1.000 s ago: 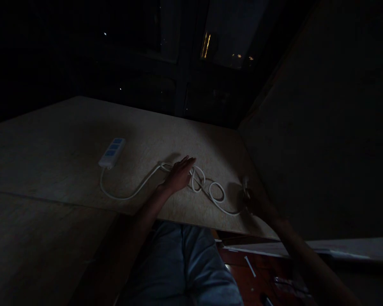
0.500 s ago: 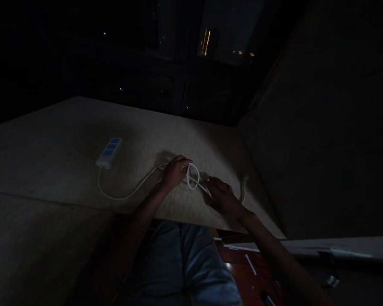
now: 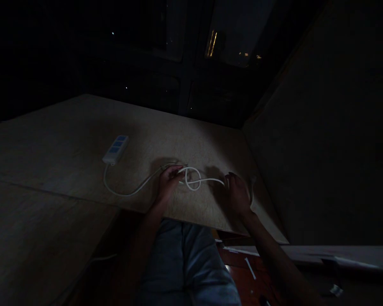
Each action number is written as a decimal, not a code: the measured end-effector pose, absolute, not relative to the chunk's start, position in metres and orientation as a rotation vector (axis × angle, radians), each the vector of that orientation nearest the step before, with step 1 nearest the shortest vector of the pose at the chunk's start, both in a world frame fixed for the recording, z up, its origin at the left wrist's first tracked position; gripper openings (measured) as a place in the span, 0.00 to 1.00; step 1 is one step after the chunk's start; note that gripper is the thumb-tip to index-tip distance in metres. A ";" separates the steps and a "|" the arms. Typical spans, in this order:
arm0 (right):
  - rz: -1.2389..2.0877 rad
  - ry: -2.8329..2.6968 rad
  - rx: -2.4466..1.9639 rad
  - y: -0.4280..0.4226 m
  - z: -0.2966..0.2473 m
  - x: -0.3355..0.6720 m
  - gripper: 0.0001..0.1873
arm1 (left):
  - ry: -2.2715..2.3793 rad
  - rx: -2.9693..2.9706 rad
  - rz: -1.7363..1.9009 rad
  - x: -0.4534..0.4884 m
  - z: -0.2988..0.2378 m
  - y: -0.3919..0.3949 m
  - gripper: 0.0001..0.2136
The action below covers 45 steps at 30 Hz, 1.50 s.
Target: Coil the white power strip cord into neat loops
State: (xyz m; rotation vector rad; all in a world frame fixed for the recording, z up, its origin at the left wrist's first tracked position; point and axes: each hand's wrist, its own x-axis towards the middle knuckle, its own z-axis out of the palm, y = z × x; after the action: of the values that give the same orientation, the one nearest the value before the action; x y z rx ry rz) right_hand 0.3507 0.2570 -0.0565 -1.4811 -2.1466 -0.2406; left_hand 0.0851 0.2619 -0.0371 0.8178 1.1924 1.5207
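A white power cord (image 3: pixel 193 168) runs between my two hands and forms a loop just right of my left hand. My left hand (image 3: pixel 170 180) is closed on the cord at the loop's left side. Farther right, my right hand (image 3: pixel 237 191) grips the same cord, which stretches from the loop into its fingers. The cord's far end lies dimly beyond my right hand. To the left, the cord curves along the surface to a white power strip (image 3: pixel 115 150) with blue socket faces.
The pale countertop (image 3: pixel 67 127) ends at a dark window (image 3: pixel 178 63) behind and a wall (image 3: pixel 322 148) on the right. My legs in blue-grey trousers (image 3: pixel 188 263) are below its front edge. A reddish floor (image 3: pixel 239 267) with a white strip shows at lower right.
My right hand has moved to the right, away from my left, drawing out the cord between them. My left hand has shifted slightly down and left beside the loop.
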 end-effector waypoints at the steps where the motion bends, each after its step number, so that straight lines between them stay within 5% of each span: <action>1: -0.250 -2.159 -1.450 0.254 -0.055 0.345 0.20 | 1.161 0.759 1.507 0.088 -0.037 0.257 0.19; 5: -0.220 -2.283 -1.224 0.225 -0.035 0.307 0.28 | 1.060 0.650 1.511 0.099 -0.036 0.244 0.19; 14: -0.033 -2.122 -1.328 0.200 -0.049 0.254 0.13 | 1.154 0.821 1.617 0.116 -0.030 0.233 0.16; 34: 0.253 -1.597 -1.227 0.203 -0.066 0.278 0.11 | 1.330 1.039 1.630 0.083 -0.053 0.271 0.18; 41: 0.640 -1.338 -1.375 0.203 -0.067 0.271 0.22 | 1.733 1.827 1.751 0.106 -0.027 0.231 0.12; 45: 0.646 -1.319 -1.372 0.205 -0.064 0.266 0.23 | 1.443 2.370 1.365 0.127 -0.033 0.212 0.13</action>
State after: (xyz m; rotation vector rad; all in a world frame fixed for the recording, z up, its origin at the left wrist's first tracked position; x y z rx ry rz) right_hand 0.2658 0.2047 -0.0637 -1.3724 -1.3193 0.6464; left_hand 0.1273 0.2117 -0.0327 2.3698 1.4435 1.3648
